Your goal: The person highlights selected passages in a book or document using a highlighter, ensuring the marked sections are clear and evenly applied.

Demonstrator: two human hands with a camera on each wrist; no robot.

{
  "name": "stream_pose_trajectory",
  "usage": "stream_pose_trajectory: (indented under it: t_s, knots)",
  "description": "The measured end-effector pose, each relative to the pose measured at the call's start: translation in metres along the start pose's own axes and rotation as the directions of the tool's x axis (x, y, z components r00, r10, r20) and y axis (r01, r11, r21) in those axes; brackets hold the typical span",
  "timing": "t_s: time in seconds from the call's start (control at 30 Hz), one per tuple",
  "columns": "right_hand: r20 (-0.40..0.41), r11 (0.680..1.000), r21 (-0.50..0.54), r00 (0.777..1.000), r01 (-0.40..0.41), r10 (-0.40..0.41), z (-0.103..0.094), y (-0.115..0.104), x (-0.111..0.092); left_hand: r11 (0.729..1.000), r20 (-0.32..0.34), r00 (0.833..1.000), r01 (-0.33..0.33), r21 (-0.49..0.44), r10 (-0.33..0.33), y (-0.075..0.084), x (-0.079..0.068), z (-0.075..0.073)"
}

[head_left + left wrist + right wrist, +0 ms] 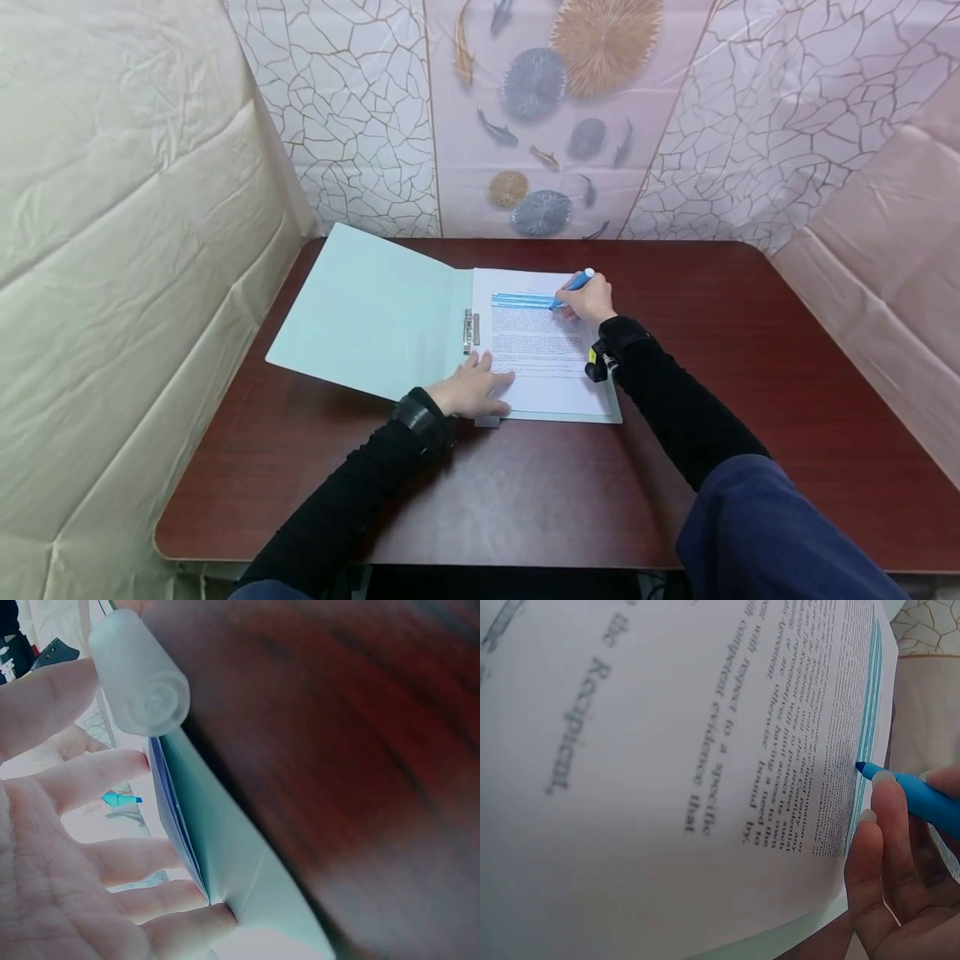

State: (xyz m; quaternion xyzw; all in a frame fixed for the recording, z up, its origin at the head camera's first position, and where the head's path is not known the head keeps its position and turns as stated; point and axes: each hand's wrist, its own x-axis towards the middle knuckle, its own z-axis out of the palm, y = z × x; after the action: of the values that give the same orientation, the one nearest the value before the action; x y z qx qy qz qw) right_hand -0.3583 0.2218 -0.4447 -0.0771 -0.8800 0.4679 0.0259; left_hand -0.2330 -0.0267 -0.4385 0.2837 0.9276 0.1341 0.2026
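A mint-green folder (375, 312) lies open on the table, with printed paper (547, 396) on its right side. My right hand (591, 300) pinches a blue marker (930, 801), its dark tip at the text near the top of the sheet. Several blue lines (517, 300) run across the upper text there. At the lower left of the page my left hand (472, 389) rests with fingers spread, over the folder's spine side. A metal clip (468, 331) shows at the spine. In the left wrist view a whitish translucent cylinder (139, 675) appears close to the thumb.
The folder and paper lie on a dark red-brown wooden table (750, 400). Patterned cloth (360, 108) hangs behind its back edge, and pale draped fabric (135, 250) stands along both sides. A small grey tab (487, 422) sticks out below the folder's front edge.
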Motion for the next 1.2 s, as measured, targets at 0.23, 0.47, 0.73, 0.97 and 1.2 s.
stream_pose_trajectory:
  t_s: [0.23, 0.47, 0.73, 0.97, 1.2]
  knots:
    - [-0.003, 0.999, -0.035, 1.000, 0.000, 0.000, -0.0015, 0.0014, 0.0010, 1.000, 0.000, 1.000, -0.002, -0.003, 0.002, -0.0001, 0.0002, 0.0000]
    - [-0.018, 0.999, -0.040, 1.000, -0.003, 0.002, -0.0029, 0.0016, 0.0010, 1.000, -0.008, 1.000, -0.003, -0.009, 0.002, -0.0003, 0.0005, 0.0004]
    - [-0.010, 0.999, -0.044, 1.000, -0.009, 0.009, -0.0054, 0.0028, -0.0005, 1.000, -0.009, 1.000, -0.002, 0.000, 0.002, 0.0009, 0.0004, 0.0014]
    - [-0.014, 0.999, -0.052, 1.000, -0.011, 0.010, -0.0065, 0.0037, 0.0004, 1.000, -0.010, 1.000, -0.004, 0.010, 0.004, 0.0012, -0.0001, 0.0023]
    - [-0.025, 0.999, -0.051, 1.000, 0.004, -0.005, -0.0072, 0.0032, -0.0009, 1.000, -0.011, 1.000, -0.004, 0.015, 0.004, 0.0010, 0.0006, 0.0020]
